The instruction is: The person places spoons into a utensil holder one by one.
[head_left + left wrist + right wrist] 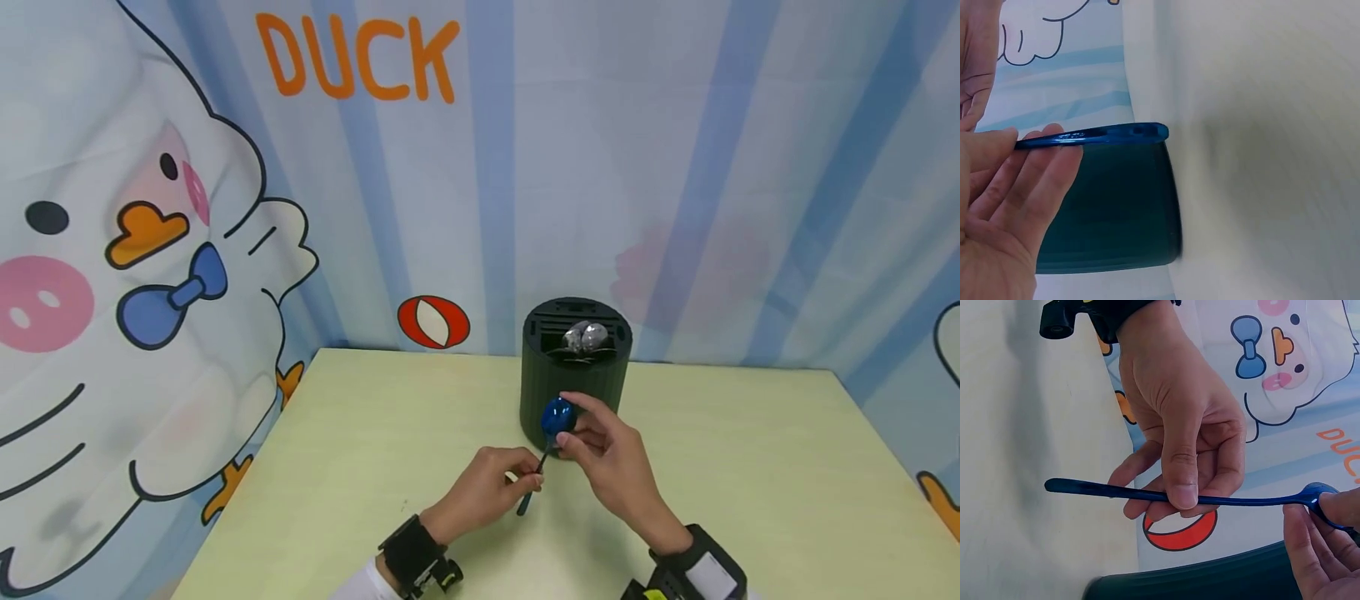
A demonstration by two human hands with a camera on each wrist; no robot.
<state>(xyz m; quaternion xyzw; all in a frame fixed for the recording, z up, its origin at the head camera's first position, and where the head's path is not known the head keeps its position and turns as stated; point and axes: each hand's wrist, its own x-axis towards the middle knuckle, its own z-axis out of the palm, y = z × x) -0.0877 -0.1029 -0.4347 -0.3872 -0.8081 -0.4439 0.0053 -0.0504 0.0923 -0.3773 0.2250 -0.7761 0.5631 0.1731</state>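
Observation:
A shiny blue spoon (558, 417) is held between both hands, bowl up and handle slanting down to the left in the head view. My left hand (497, 490) pinches the handle between thumb and fingers; in the left wrist view the handle's end (1141, 132) sticks out past the fingertips. My right hand (617, 462) holds the bowl by its edge, thumb and fingers on either side. Just behind the spoon stands a dark green ribbed utensil holder (536, 392). Silvery spoon bowls (585, 336) show in its top opening.
The pale yellow table (360, 425) spreads to both sides of the holder. At its back edge hangs a striped blue cloth (555, 167) printed with ducks and the word DUCK. Each wrist wears a black strap (411, 550) with a camera.

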